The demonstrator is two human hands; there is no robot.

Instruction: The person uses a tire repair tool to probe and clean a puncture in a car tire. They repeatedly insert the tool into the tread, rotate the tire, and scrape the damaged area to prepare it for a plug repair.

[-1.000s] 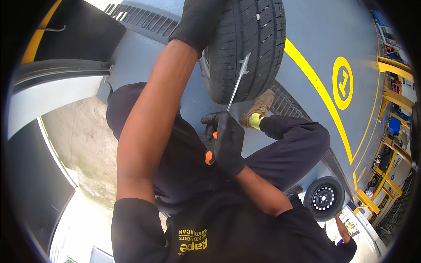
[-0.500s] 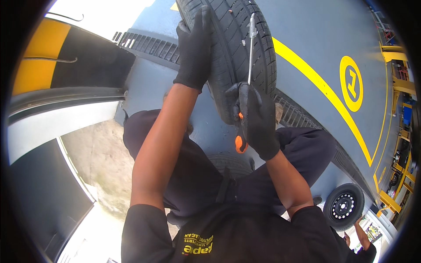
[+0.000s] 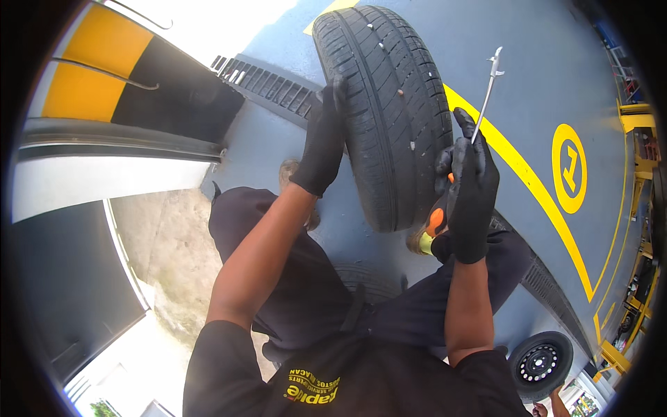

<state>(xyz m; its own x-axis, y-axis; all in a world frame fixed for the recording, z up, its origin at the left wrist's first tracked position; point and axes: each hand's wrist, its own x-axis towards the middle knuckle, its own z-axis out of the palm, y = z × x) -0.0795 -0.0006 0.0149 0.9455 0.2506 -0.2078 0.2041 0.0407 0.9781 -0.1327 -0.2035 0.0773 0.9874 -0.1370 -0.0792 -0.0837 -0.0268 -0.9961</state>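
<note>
Tyre [image 3: 389, 111] stood upright on its tread in the upper middle of the frame, resting on the blue-grey floor [image 3: 528, 76] between the person's knees. Small pale specks sat in its grooves.

The left hand [image 3: 325, 139], in a black glove, lay flat against the tyre's left shoulder, fingers together and pointing up along the rubber. The right hand [image 3: 471, 187], also gloved in black, was closed in a fist around the orange handle of a thin metal tool [image 3: 486, 94]. That tool's shaft rose up and to the right, its notched tip clear of the tyre and standing over the floor just right of the tread. The right hand itself sat just beside the tyre's right edge; whether it touched the rubber could not be told.

A yellow line [image 3: 535, 187] ran diagonally down the floor from behind the tyre toward the right, with a yellow circle [image 3: 570, 167] painted beyond it. A long drain grate [image 3: 271, 83] crossed the floor behind the tyre at upper left. Above that grate, in the upper left of the frame, stood a yellow and black barrier [image 3: 104, 76]. At the lower right lay a second wheel [image 3: 540, 358] with a dark steel rim, well apart from the hands. The person's dark trousers and dark shirt filled the lower middle.
</note>
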